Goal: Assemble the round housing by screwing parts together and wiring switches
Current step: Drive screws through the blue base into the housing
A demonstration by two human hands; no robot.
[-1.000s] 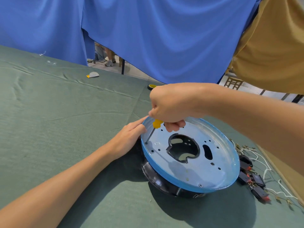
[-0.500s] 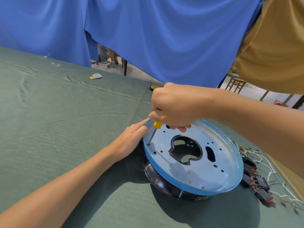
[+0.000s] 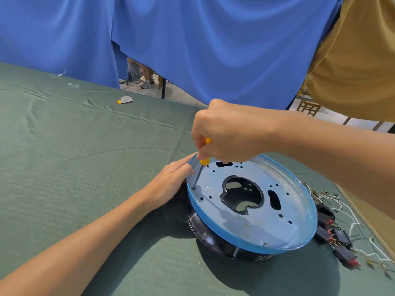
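Note:
The round housing (image 3: 252, 212) lies on the green tablecloth: a blue-rimmed metal plate with a large central hole, on top of a black base. My right hand (image 3: 226, 131) grips the yellow handle of a screwdriver (image 3: 201, 167). Its shaft slants down to a screw hole at the plate's left edge. My left hand (image 3: 168, 184) rests with straight fingers against the housing's left rim. Several black switches (image 3: 333, 236) with red rockers and white wires lie just right of the housing.
A green cloth (image 3: 74, 167) covers the table, with a small grey and yellow scrap (image 3: 125, 100) far back. Blue curtains hang behind, and a gap shows chair legs and feet. A tan cloth hangs at top right. The table's right edge runs beside the switches.
My right hand has risen a little on the screwdriver handle, showing more yellow. The view has shifted slightly. My left hand stays against the rim.

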